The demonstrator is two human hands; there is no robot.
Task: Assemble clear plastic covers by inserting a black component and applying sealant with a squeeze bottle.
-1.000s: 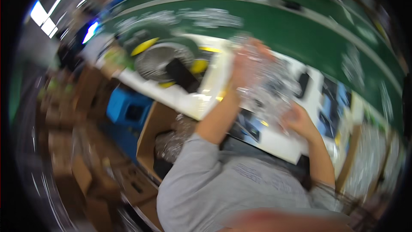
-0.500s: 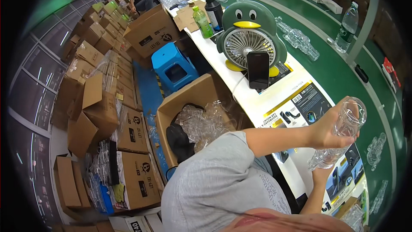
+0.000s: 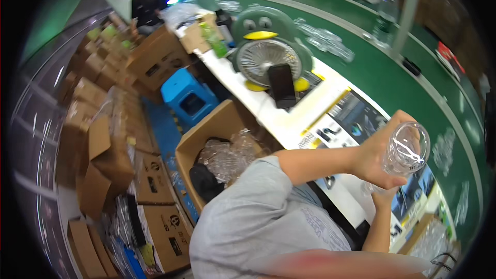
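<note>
A clear, glass-like vessel [image 3: 408, 147] with a wide round end is held up over the table's near right part. My left hand [image 3: 376, 157] is closed around its body, with the thumb lying across the side. The round end faces up toward me, and its narrower lower end points down. Below it, my right hand [image 3: 385, 196] is at the lower end, its fingers mostly hidden behind the vessel and the left hand. Printed flat packaging [image 3: 356, 116] in black, white and yellow covers the tabletop beneath the hands.
A penguin-shaped fan [image 3: 268, 54] with a phone [image 3: 281, 85] before it stands farther along the white table [image 3: 245, 98]. Clear bumpy pieces [image 3: 325, 41] lie on the green belt [image 3: 364, 80]. A carton [image 3: 206, 124] of clear pieces, a blue stool [image 3: 188, 95] and stacked cartons are to the left.
The whole view has shifted, so the fan and table sit farther left. The vessel has tilted, and its round end faces me more squarely. My left hand keeps its hold.
</note>
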